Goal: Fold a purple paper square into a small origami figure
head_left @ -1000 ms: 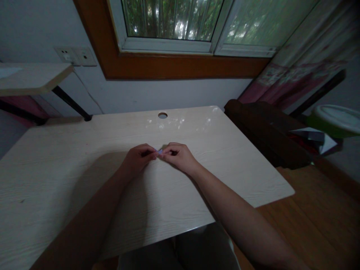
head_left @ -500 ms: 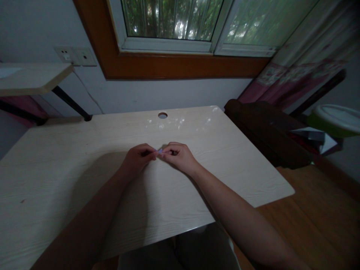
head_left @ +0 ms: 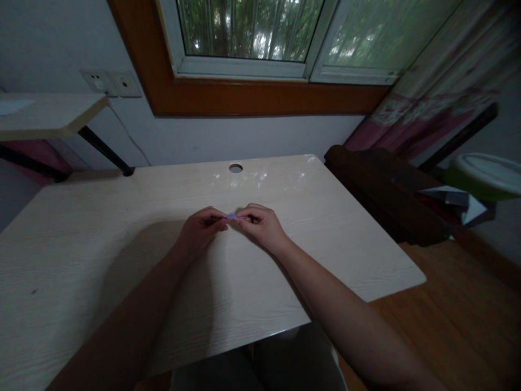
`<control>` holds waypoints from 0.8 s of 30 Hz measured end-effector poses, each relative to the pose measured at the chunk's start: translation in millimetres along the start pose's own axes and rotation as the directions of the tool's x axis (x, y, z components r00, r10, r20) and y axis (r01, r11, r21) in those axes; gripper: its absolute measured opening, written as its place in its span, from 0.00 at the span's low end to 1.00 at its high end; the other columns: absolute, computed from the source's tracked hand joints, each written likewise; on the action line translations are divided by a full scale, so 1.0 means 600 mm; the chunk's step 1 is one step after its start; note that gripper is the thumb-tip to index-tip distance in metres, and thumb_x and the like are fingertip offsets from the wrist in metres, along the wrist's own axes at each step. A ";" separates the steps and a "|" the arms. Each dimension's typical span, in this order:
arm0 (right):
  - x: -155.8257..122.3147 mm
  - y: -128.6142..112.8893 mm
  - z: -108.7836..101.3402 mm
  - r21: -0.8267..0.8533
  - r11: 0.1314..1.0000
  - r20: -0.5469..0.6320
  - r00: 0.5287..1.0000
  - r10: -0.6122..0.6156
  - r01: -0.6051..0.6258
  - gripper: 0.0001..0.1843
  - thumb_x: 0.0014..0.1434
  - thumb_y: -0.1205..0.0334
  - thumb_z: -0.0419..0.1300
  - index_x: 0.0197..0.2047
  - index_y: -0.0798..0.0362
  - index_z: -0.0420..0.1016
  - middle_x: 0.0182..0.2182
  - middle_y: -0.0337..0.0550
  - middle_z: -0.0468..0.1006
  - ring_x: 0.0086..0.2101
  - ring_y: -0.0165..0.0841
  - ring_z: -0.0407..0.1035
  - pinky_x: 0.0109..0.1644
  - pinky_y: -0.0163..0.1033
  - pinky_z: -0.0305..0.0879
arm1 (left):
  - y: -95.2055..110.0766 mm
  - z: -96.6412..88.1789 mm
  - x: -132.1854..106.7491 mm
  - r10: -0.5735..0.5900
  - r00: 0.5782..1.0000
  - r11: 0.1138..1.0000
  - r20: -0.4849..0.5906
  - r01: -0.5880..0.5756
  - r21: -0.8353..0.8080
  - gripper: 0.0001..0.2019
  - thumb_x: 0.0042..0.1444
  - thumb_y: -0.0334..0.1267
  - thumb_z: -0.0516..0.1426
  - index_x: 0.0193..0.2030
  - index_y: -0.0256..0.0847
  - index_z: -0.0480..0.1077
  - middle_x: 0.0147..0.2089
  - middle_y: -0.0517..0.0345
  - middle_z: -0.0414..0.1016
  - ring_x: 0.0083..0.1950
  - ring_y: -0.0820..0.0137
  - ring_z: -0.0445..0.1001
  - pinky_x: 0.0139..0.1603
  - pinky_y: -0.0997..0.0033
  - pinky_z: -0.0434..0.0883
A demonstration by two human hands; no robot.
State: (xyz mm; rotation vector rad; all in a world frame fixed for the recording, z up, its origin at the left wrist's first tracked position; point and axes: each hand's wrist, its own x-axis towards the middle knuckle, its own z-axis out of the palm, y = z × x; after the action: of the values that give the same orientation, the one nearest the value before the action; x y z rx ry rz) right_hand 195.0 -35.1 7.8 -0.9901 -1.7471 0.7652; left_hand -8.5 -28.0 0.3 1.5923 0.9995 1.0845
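Note:
A small, pale purple strip [head_left: 232, 216] spans the short gap between my two hands; it is too small to tell its kind. One end is pinched between the thumb and fingers of my left hand [head_left: 202, 224]. My right hand [head_left: 260, 221] pinches the other end, and its fingers cover that part. Both hands are over the middle of a light wood-grain desk [head_left: 260, 293], close to its surface.
Towards the back edge, the desk has a round cable hole [head_left: 235, 168]. A raised shelf [head_left: 52, 117] on black legs stands at the left. Beyond the right edge are dark wooden furniture [head_left: 366, 190] and a green tub with a pale lid [head_left: 488, 174].
My hands have drawn very slightly apart, and more of the purple strip shows between them. Both still pinch it in nearly the same place above the desk.

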 end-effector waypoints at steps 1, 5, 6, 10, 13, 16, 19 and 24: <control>0.000 0.000 0.000 -0.005 1.000 -0.004 1.000 -0.004 0.004 0.08 0.58 0.55 0.65 0.35 0.51 0.81 0.27 0.39 0.73 0.28 0.28 0.65 0.32 0.34 0.60 | -0.001 0.000 0.000 0.005 1.000 1.000 -0.009 -0.005 0.002 0.09 0.53 0.44 0.64 0.36 0.41 0.75 0.32 0.59 0.77 0.33 0.71 0.77 0.36 0.73 0.72; 0.000 -0.001 0.000 -0.032 0.999 -0.014 0.999 -0.036 0.035 0.07 0.59 0.57 0.65 0.34 0.52 0.80 0.27 0.39 0.73 0.27 0.27 0.64 0.31 0.34 0.60 | -0.005 -0.001 0.000 0.017 1.000 0.999 -0.019 -0.016 0.043 0.10 0.52 0.44 0.65 0.37 0.42 0.76 0.33 0.58 0.77 0.34 0.70 0.77 0.36 0.72 0.72; 0.000 -0.001 0.000 -0.040 0.998 -0.010 0.999 -0.048 0.048 0.07 0.59 0.57 0.65 0.35 0.52 0.80 0.27 0.39 0.73 0.27 0.27 0.64 0.31 0.34 0.60 | -0.006 -0.002 0.000 0.022 1.000 0.998 -0.019 -0.021 0.060 0.10 0.52 0.44 0.65 0.37 0.42 0.76 0.34 0.58 0.77 0.35 0.70 0.77 0.36 0.72 0.72; -0.001 -0.001 0.000 -0.083 0.992 0.005 0.995 -0.099 0.099 0.08 0.60 0.57 0.64 0.35 0.52 0.80 0.28 0.40 0.74 0.27 0.28 0.65 0.31 0.35 0.60 | -0.010 -0.003 0.001 0.053 0.998 0.992 -0.032 -0.049 0.116 0.10 0.53 0.45 0.65 0.36 0.42 0.76 0.33 0.58 0.77 0.35 0.70 0.76 0.36 0.72 0.72; -0.001 -0.002 -0.001 -0.104 0.987 0.011 0.993 -0.122 0.122 0.08 0.60 0.56 0.64 0.36 0.51 0.80 0.28 0.40 0.74 0.28 0.28 0.65 0.31 0.35 0.60 | -0.009 -0.002 0.000 0.084 0.996 0.988 -0.037 -0.078 0.135 0.09 0.53 0.44 0.64 0.36 0.42 0.76 0.34 0.58 0.76 0.35 0.70 0.76 0.37 0.72 0.72; -0.001 -0.004 -0.002 -0.122 0.985 0.020 0.993 -0.117 0.119 0.09 0.61 0.55 0.63 0.37 0.51 0.80 0.29 0.41 0.75 0.28 0.28 0.65 0.32 0.35 0.61 | -0.007 -0.003 0.000 0.114 0.993 0.985 -0.033 -0.108 0.137 0.09 0.54 0.44 0.64 0.37 0.42 0.76 0.35 0.57 0.76 0.36 0.70 0.76 0.37 0.71 0.72; -0.001 -0.005 -0.003 -0.131 0.985 0.017 0.993 -0.115 0.117 0.09 0.62 0.55 0.62 0.37 0.50 0.80 0.30 0.41 0.76 0.28 0.29 0.66 0.32 0.35 0.62 | -0.005 -0.005 0.000 0.121 0.992 0.978 -0.020 -0.116 0.175 0.09 0.55 0.44 0.63 0.37 0.42 0.76 0.34 0.56 0.76 0.36 0.70 0.75 0.36 0.72 0.72; -0.001 -0.006 -0.004 -0.155 0.975 0.015 0.987 -0.158 0.158 0.08 0.62 0.56 0.62 0.38 0.51 0.80 0.31 0.42 0.76 0.29 0.29 0.67 0.33 0.35 0.63 | -0.003 -0.006 0.000 0.144 0.989 0.960 -0.017 -0.135 0.247 0.08 0.56 0.43 0.63 0.36 0.42 0.76 0.34 0.57 0.75 0.34 0.71 0.74 0.36 0.73 0.71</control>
State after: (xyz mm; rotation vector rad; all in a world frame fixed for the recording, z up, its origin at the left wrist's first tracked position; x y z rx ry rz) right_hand 196.3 -37.4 11.5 -0.9394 -1.8850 0.5353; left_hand -12.1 -26.6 -0.9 1.8729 1.0916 1.1201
